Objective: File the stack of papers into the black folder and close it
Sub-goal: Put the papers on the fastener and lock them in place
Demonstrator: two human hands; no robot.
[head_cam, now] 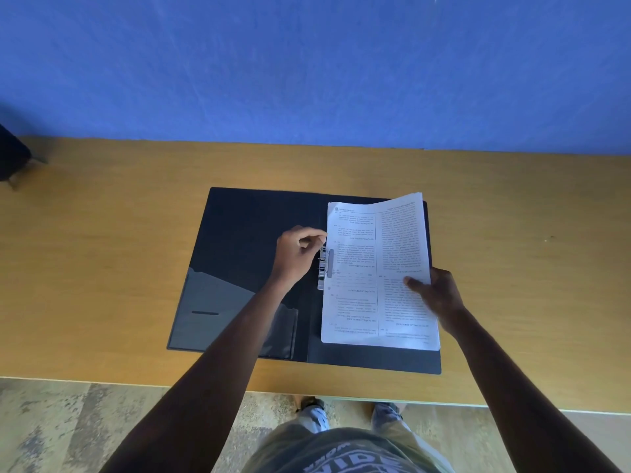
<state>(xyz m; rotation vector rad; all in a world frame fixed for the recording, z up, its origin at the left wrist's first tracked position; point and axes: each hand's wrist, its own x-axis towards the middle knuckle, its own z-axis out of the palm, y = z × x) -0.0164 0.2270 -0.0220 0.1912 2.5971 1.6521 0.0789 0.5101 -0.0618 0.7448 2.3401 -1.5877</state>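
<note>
The black folder (252, 233) lies open flat on the wooden table. A stack of printed papers (358, 295) rests on its right half, the top right corner lifted. My right hand (440, 298) grips the stack's right edge, thumb on top. My left hand (297, 254) sits at the folder's spine with fingers curled, pinching the left edge of the papers just above the metal clip (326, 268), which lies over the stack's left margin.
The wooden table (119, 254) meets a blue wall at the back. A clear plastic pocket (218, 319) covers the folder's lower left flap. A dark object (12, 158) sits at the table's far left edge. The table's near edge is close to my legs.
</note>
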